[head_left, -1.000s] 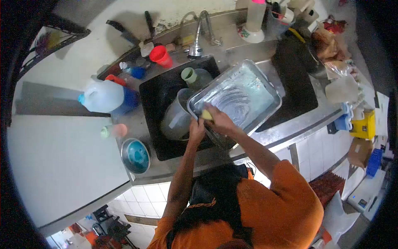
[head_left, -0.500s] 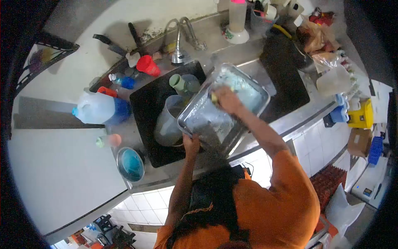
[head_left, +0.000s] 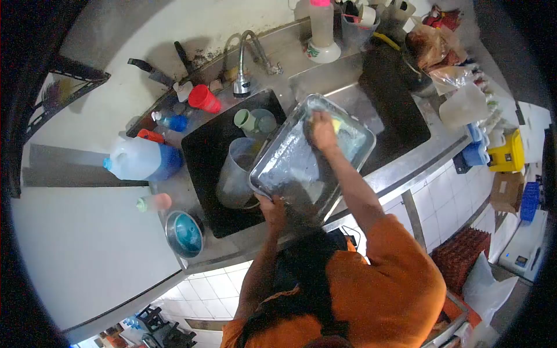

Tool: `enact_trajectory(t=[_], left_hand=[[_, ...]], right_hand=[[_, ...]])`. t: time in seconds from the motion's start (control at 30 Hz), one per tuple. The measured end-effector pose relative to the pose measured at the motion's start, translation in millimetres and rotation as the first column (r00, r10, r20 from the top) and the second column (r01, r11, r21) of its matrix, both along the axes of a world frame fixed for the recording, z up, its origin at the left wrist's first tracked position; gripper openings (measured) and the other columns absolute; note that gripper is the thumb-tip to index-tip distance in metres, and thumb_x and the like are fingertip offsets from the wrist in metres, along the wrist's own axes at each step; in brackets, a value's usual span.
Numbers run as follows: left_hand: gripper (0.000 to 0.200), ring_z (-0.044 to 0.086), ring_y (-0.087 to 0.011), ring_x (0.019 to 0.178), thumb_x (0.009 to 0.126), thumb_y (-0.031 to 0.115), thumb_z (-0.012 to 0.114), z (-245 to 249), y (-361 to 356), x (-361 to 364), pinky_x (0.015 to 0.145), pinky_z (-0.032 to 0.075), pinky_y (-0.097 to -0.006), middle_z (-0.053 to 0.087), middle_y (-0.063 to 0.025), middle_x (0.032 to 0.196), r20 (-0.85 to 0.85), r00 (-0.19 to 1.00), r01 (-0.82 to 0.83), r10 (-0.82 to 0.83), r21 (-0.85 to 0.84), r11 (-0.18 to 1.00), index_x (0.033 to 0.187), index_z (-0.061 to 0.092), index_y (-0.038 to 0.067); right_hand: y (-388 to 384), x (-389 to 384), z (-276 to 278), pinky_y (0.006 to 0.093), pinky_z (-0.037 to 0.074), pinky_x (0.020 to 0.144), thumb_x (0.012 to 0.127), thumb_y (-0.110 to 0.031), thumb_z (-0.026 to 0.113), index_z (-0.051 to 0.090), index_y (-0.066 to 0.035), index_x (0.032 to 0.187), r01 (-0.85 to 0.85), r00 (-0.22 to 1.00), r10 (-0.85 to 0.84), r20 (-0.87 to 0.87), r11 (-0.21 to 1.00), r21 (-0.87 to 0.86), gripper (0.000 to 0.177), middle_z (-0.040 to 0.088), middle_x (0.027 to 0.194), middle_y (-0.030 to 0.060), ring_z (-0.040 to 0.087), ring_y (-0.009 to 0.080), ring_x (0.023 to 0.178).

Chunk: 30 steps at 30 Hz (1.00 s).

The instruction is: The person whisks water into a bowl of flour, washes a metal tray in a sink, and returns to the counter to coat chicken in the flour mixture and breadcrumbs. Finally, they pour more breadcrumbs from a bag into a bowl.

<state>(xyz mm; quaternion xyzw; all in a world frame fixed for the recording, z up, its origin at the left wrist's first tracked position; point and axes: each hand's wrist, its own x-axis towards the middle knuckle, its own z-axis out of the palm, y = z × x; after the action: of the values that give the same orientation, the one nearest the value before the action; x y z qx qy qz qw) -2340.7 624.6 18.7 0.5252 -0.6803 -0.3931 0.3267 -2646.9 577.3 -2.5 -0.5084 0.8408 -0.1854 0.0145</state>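
Observation:
A rectangular metal tray [head_left: 290, 168] with soapy suds inside is held tilted over the divider between two sink basins. My left hand [head_left: 271, 210] grips its lower left edge. Inside the tray, near its upper end, my right hand [head_left: 323, 132] is closed on a yellow sponge [head_left: 336, 124], pressed to the wet surface. Under and left of the tray, a clear plastic container [head_left: 232, 180] and a green cup [head_left: 245, 120] stand in the left basin [head_left: 203, 156].
The faucet [head_left: 241, 84] rises behind the left basin. A red cup [head_left: 204, 99], a large blue-liquid jug [head_left: 142, 159] and a metal bowl of turquoise liquid [head_left: 184, 234] stand to the left. Plastic bags [head_left: 435, 49] and a dark pot [head_left: 415, 72] are at the right.
My right hand has moved up and slightly right within the tray, with the sponge. The tray is still in my left hand, and the view has shifted a little.

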Motion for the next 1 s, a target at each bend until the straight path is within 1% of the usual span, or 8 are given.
enact_trajectory(t=[0.23,0.37,0.47,0.5,0.53,0.73,0.9,1.0], left_hand=[[0.069,0.064,-0.0368,0.091,0.096,0.021,0.052,-11.0,-5.7,15.9,0.079,0.051,-0.0404,0.063,-0.0258,0.107,0.153,0.988,-0.032,-0.006,0.244,0.969,0.147,0.017,-0.010],[0.067,0.063,-0.0365,0.080,0.097,0.023,0.053,-55.5,-4.4,35.9,0.071,0.051,-0.0415,0.064,-0.0217,0.092,0.204,0.976,0.087,-0.073,-0.057,0.995,0.145,0.021,-0.009],[0.067,0.063,-0.0380,0.079,0.096,0.023,0.054,-0.1,-9.4,11.7,0.074,0.052,-0.0440,0.064,-0.0207,0.088,0.110,0.994,0.039,-0.019,-0.182,0.983,0.144,0.020,-0.009],[0.079,0.056,-0.0416,0.103,0.093,0.027,0.061,44.4,-6.9,1.4,0.091,0.045,-0.0443,0.054,-0.0270,0.115,0.054,0.999,-0.016,0.007,0.161,0.987,0.147,0.017,-0.011],[0.092,0.050,-0.0452,0.127,0.090,0.032,0.067,67.1,-4.4,-3.0,0.107,0.039,-0.0446,0.045,-0.0332,0.142,0.013,0.999,-0.052,0.052,0.491,0.870,0.150,0.014,-0.012],[0.069,0.059,-0.0504,0.114,0.097,0.024,0.058,9.8,-6.2,5.1,0.095,0.046,-0.0513,0.060,-0.0354,0.120,0.348,0.937,-0.110,0.026,0.224,0.968,0.145,0.018,-0.007],[0.071,0.055,-0.0468,0.120,0.094,0.022,0.061,-5.3,-0.2,10.4,0.099,0.044,-0.0483,0.055,-0.0333,0.129,0.235,0.971,-0.117,0.056,0.258,0.959,0.145,0.022,-0.007],[0.067,0.056,-0.0468,0.117,0.094,0.021,0.061,-19.0,-1.6,17.6,0.098,0.045,-0.0485,0.055,-0.0328,0.127,0.238,0.971,-0.061,0.015,0.186,0.981,0.143,0.025,-0.007]], right_hand=[[-0.4,71.3,15.8,0.0497,0.035,0.115,0.091,-0.010,0.062,0.027,0.008,0.148,-0.274,0.844,0.437,0.311,0.850,-0.451,0.069,0.033,0.145,0.0396,0.034,0.0547,0.137],[-34.5,33.0,4.2,0.0490,0.035,0.116,0.086,-0.006,0.063,0.031,0.007,0.147,0.068,0.981,0.049,0.188,0.821,-0.567,0.069,0.029,0.149,0.0380,0.034,0.0508,0.138],[-17.6,36.9,29.7,0.0496,0.043,0.107,0.088,-0.006,0.055,0.040,0.001,0.144,-0.523,0.799,0.599,0.048,0.732,-0.438,0.058,0.048,0.138,0.0319,0.047,0.0463,0.128],[-23.9,25.7,27.3,0.0496,0.043,0.107,0.088,-0.006,0.055,0.040,0.001,0.144,-0.525,0.798,0.601,0.043,0.729,-0.438,0.058,0.048,0.138,0.0319,0.047,0.0463,0.128],[-36.4,9.9,16.4,0.0495,0.044,0.106,0.089,-0.006,0.054,0.042,0.001,0.142,-0.344,0.878,0.445,0.174,0.842,-0.416,0.055,0.051,0.134,0.0309,0.050,0.0463,0.125],[-41.1,65.0,48.6,0.0482,0.044,0.103,0.088,-0.004,0.057,0.053,-0.003,0.129,-0.022,0.903,0.319,0.288,0.705,-0.709,0.042,0.059,0.123,0.0237,0.054,0.0450,0.118],[-40.4,81.1,54.3,0.0526,0.033,0.114,0.083,-0.009,0.063,0.062,-0.007,0.121,-0.147,0.930,0.309,0.200,0.810,-0.568,0.037,0.061,0.126,0.0164,0.053,0.0371,0.126],[-35.8,62.2,55.5,0.0707,0.022,0.112,0.087,-0.030,0.061,0.063,-0.010,0.118,-0.615,0.788,0.614,-0.046,0.787,-0.038,0.037,0.062,0.118,0.0190,0.056,0.0356,0.120]])
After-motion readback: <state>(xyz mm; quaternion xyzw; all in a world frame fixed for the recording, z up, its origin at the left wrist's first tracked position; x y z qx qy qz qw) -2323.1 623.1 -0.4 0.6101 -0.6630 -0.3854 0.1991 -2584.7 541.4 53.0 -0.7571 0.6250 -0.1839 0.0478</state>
